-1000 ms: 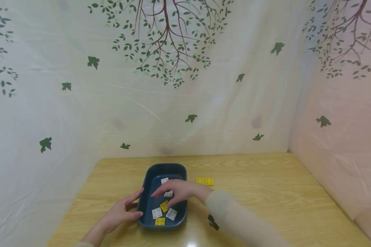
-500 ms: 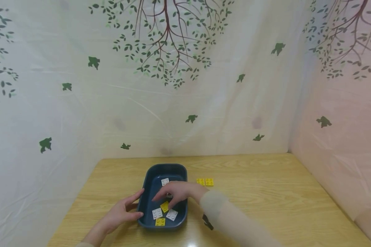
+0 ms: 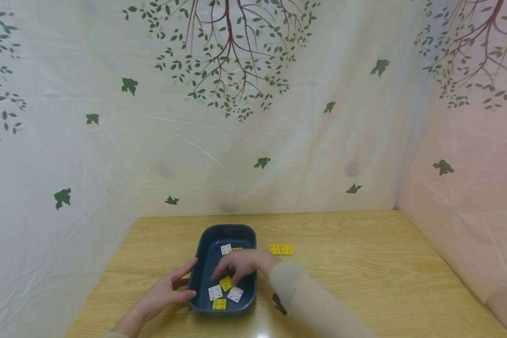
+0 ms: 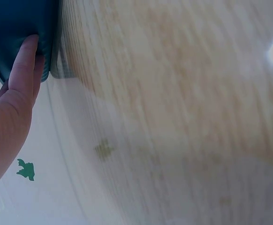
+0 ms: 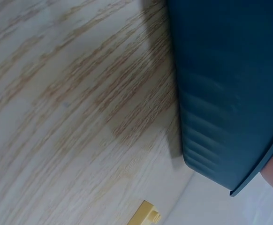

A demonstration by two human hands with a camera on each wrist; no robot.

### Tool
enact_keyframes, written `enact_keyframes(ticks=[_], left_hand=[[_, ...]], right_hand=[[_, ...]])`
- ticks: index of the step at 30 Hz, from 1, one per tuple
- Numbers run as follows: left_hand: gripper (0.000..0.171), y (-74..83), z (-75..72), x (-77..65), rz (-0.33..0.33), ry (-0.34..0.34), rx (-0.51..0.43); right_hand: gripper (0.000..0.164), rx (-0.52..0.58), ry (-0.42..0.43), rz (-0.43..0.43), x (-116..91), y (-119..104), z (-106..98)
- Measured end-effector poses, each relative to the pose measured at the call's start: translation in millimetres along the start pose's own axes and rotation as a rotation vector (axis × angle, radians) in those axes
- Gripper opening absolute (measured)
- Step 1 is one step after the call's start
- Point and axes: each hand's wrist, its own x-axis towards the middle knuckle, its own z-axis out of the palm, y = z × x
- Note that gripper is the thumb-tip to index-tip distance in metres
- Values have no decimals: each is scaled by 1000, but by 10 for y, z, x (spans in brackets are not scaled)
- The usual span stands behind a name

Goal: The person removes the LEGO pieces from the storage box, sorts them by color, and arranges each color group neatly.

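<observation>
A dark blue tray [image 3: 207, 260] stands on the table with white and yellow toy building bricks inside. My left hand [image 3: 165, 292] touches its left side, thumb and fingers spread; the left wrist view shows straight fingers [image 4: 23, 70] against the outer wall. My right hand [image 3: 242, 260] reaches over the right rim into the tray, index finger and thumb bent down and apart. Between their tips lies a yellow brick [image 3: 226, 283]. White bricks [image 3: 215, 293] and another yellow brick [image 3: 219, 304] lie near the front. Part of the tray's contents is hidden under the right hand.
Two yellow bricks [image 3: 280, 249] lie on the wooden table [image 3: 363, 263] to the right of the tray. A white curtain [image 3: 219, 164] printed with branches and birds hangs behind the table and along its sides.
My right hand has moved slightly toward the front of the tray and lower. A yellow brick behind it now shows, and a white brick is now covered. The left hand stays put.
</observation>
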Motion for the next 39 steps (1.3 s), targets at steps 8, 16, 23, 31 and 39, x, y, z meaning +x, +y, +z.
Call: enact_keyframes(ticks=[8,16,23,31,39], left_hand=[[82,2,6,-1,-14,7,-6],[81,-3,8,1,-14,11,5],[80,-9,19,6,-22,15,3],[80,-1,18,-4,-17,14,9],[79,10,30,4,-26,21,4]], right_hand=[[51,-64,10,-2,14,8,12],[47,-127,60,-20,29,-43,22],[41,-103,96,-11,45,-44,60],[37,-120,117,-2,61,-50,82],[37,-186,144,-37,74,-28,84]])
